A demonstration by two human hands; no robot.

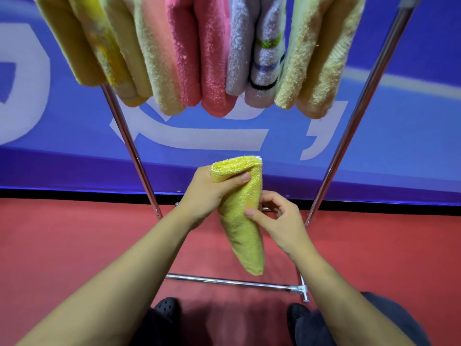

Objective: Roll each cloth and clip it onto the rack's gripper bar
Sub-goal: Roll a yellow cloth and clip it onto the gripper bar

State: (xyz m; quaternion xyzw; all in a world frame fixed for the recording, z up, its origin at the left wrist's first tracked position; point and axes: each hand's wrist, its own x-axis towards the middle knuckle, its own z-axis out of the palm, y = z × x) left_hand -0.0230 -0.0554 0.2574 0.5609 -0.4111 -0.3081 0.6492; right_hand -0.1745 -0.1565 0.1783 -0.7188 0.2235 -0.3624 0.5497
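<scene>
A yellow cloth (pixel 243 228) is rolled into a loose tube and hangs upright in front of me. My left hand (pixel 207 193) grips its upper end, thumb across the roll. My right hand (pixel 274 221) pinches its middle from the right with thumb and fingers. Above, several rolled cloths hang side by side from the top of the rack: a yellow cloth (pixel 74 46), a pink cloth (pixel 212 58), a lavender cloth (pixel 259 58) and a beige cloth (pixel 316 63). The bar that holds them is out of view.
The rack's chrome uprights (pixel 132 148) (pixel 349 136) slope down on either side of my hands. Its low crossbar (pixel 229 280) lies on the red floor (pixel 62 245) just in front of my black shoes (pixel 167 308). A blue banner (pixel 399 146) stands behind.
</scene>
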